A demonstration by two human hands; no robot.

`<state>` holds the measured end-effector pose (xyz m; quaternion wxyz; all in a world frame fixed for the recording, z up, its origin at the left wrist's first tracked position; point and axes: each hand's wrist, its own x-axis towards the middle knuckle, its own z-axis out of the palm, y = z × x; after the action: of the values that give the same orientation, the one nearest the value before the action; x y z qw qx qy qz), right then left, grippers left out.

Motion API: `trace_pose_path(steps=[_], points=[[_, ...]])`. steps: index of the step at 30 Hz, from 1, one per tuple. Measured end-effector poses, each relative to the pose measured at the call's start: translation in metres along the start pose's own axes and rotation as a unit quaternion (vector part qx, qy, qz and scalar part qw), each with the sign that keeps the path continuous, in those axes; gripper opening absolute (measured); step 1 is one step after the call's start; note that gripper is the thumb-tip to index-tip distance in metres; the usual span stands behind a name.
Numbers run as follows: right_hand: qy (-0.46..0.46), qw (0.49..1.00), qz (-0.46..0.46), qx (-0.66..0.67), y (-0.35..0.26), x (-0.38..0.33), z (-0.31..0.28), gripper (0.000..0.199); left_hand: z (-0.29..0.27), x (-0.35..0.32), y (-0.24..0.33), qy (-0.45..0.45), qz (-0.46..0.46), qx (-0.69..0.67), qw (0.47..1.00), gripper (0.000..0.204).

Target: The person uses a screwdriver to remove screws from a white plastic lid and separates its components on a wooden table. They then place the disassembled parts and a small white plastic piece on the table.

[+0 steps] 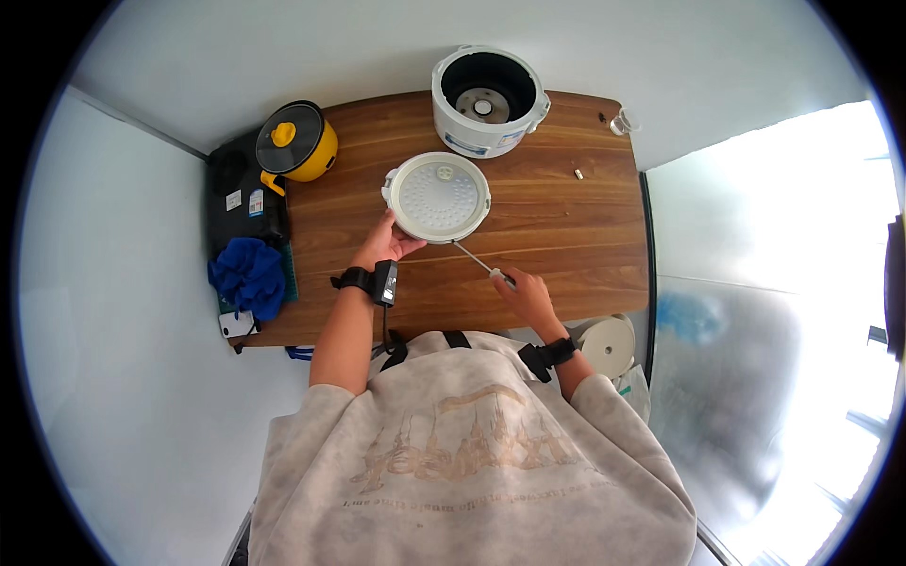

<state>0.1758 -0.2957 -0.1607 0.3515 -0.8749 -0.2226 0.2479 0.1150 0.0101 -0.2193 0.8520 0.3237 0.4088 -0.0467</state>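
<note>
A beige printed top [472, 453] fills the foreground; past it, the right hand [530, 302] is closed around the handle of a slim screwdriver [496, 274], and the left hand [385, 243], thumb and fingers parted, cups the near-left edge of a round white rice-cooker lid [439, 198]. The lid faces underside up over the middle of a wood-grain table [566, 236], the tip appearing to meet its near rim; a firm left-hand brace and light, in-line pressure should limit slipping. Farther back stands the open rice-cooker body [472, 132].

Cooker [483, 138] on table [566, 250], lid [439, 198] before it, pot [300, 143] at left
</note>
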Motion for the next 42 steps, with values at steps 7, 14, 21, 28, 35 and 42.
trace_pose_path(steps=[7,14,21,28,35,42], points=[[-0.041,0.999,0.012,-0.006,-0.013,0.011,0.000,0.035,0.002,-0.002,-0.003,-0.015,0.006,-0.002,1.000,0.043],[-0.044,0.992,0.032,-0.115,-0.032,0.017,0.007,0.038,-0.007,0.004,-0.011,-0.026,0.001,-0.019,0.999,0.039],[-0.124,0.982,0.035,-0.136,-0.051,0.057,-0.021,0.037,0.000,0.002,-0.019,-0.013,0.005,-0.001,1.000,0.043],[-0.251,0.903,0.181,0.299,-0.007,0.052,-0.026,0.040,-0.007,0.003,-0.024,-0.017,0.018,-0.069,0.997,0.045],[-0.280,0.770,0.281,0.500,0.016,0.051,-0.009,0.035,-0.016,0.004,-0.026,-0.010,-0.022,-0.051,0.998,0.052],[-0.142,0.977,0.076,0.139,-0.002,0.046,-0.008,0.036,-0.017,0.000,-0.020,-0.037,-0.006,-0.016,0.999,0.046]])
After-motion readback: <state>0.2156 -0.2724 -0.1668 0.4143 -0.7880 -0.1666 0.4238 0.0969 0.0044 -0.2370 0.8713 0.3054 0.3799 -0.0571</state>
